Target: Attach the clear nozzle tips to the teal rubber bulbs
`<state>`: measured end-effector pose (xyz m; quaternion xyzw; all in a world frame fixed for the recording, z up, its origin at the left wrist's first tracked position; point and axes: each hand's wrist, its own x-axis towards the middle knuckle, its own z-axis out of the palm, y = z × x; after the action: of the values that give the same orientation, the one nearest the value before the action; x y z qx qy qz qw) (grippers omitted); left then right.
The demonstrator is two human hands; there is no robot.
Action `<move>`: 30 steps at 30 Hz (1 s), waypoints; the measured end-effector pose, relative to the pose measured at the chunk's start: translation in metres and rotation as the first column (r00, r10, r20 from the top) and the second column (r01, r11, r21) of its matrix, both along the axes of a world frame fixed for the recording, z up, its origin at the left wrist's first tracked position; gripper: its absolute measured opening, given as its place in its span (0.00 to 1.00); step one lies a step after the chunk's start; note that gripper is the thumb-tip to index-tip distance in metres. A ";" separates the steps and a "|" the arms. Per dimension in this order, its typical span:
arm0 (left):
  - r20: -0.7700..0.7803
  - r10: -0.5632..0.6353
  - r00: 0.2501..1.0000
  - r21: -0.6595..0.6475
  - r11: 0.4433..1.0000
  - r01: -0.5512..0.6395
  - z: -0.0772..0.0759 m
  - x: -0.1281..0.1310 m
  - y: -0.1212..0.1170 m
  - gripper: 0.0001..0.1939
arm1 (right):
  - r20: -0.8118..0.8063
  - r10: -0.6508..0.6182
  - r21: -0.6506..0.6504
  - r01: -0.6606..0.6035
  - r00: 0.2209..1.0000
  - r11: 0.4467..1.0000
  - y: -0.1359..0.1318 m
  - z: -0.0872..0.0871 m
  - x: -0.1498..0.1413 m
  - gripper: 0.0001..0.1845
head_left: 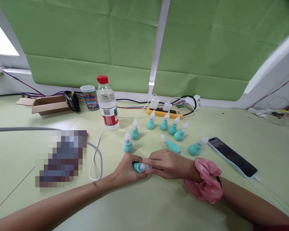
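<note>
My left hand is wrapped round the teal bulb of a nasal aspirator, which lies sideways with its clear tip toward the right. The fingers of my right hand pinch that clear tip; its far end is hidden by them. Just beyond my hands, a longer teal aspirator lies on its side. Another bulb aspirator leans over to the right. Several more stand upright with pale tips, among them one aspirator near my left hand and one farther back. A pink scrunchie circles my right wrist.
A phone on a cable lies at right. Behind stand a water bottle, a paper-lidded cup, an open cardboard box and an orange power strip with chargers. A blurred-out object and a grey cable lie at left.
</note>
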<state>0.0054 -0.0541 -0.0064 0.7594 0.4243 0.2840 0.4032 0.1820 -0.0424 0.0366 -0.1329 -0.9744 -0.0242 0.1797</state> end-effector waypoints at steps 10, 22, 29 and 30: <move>-0.211 0.123 0.970 0.063 0.992 -0.113 0.002 0.003 0.002 0.16 | -0.151 -0.059 0.023 0.063 0.987 0.998 0.001 -0.013 -0.003 0.14; -0.232 0.123 0.965 0.118 0.988 -0.098 0.017 0.003 0.002 0.15 | -0.311 -0.287 -0.565 0.067 0.906 0.823 0.002 -0.017 -0.007 0.14; 0.112 0.054 0.992 0.055 0.997 -0.060 0.019 0.002 -0.008 0.08 | -0.099 -0.288 -0.767 0.111 0.952 0.632 0.027 0.011 0.015 0.26; 0.132 0.065 0.989 0.051 0.996 -0.073 0.018 0.001 -0.009 0.08 | -0.061 -0.307 -0.752 0.158 0.950 0.640 0.030 0.013 0.018 0.29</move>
<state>0.0065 -0.0631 0.0111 0.7351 0.4150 0.3585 0.3986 0.2002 -0.0126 0.0497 -0.3202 -0.8539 0.3612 0.1946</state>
